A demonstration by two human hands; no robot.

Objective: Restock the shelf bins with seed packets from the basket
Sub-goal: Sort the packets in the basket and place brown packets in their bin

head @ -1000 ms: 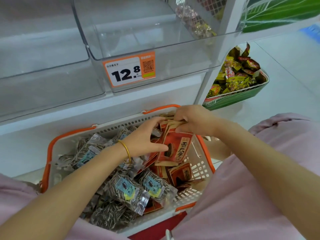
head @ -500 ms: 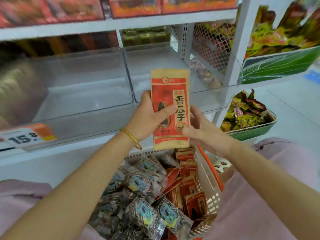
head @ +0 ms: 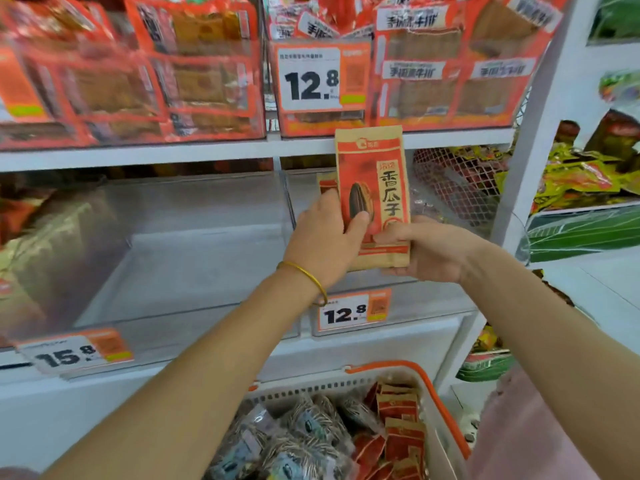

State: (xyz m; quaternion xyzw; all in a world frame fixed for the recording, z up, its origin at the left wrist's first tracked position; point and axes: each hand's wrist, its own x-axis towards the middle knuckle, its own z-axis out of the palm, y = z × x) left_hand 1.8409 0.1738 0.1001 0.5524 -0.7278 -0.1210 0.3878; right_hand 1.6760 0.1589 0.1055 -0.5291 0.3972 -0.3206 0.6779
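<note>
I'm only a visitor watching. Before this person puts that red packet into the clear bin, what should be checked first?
1. Grip: left hand and right hand both hold the seed packet by its lower half: ok.
2. Packet upright, printed face toward the camera: ok.
3. Room in the clear bin behind it, which looks mostly bare: ok.
4. Price tag reading 12.8 belongs to this packet: cannot tell.
5. Only one packet in hand; a second edge shows behind the left hand: cannot tell.
6. More red packets waiting in the basket: ok.
</note>
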